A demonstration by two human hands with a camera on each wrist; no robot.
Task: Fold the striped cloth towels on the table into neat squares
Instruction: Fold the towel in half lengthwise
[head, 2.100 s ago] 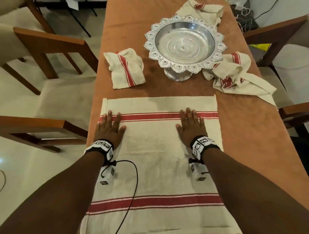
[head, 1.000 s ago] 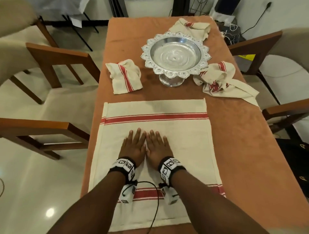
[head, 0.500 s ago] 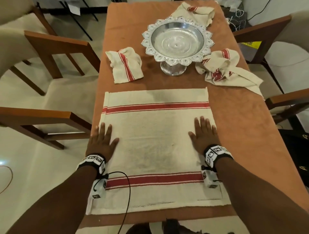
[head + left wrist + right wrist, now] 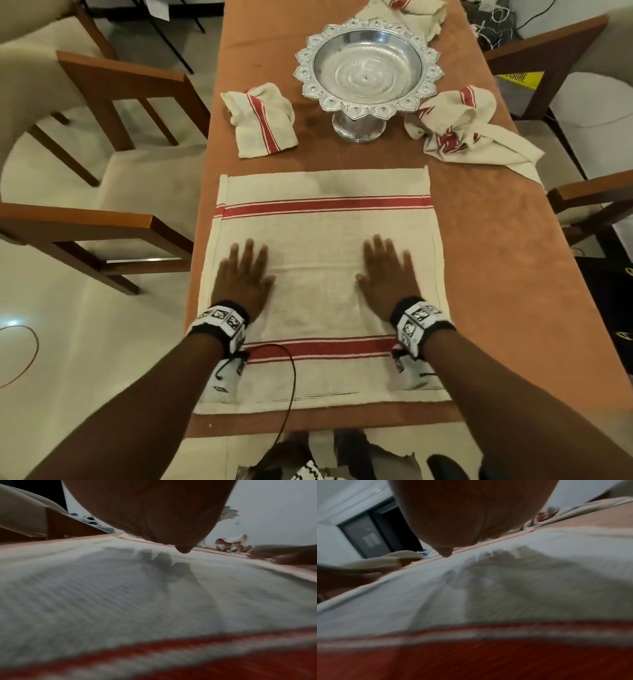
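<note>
A silver pedestal bowl (image 4: 368,73) with a scalloped rim stands upright at the upper centre of the frame on the orange-brown desk (image 4: 496,274). Wooden chairs with cream seats flank the desk: two at the left (image 4: 113,89) (image 4: 85,233), two at the right (image 4: 548,58) (image 4: 592,205). Tangled white cables (image 4: 493,17) lie at the upper right corner. The floor (image 4: 68,359) at lower left is pale and glossy.

Wooden chairs (image 4: 113,85) with cream cushions flank the orange-covered table (image 4: 496,274) on a glossy pale floor (image 4: 51,394).
</note>
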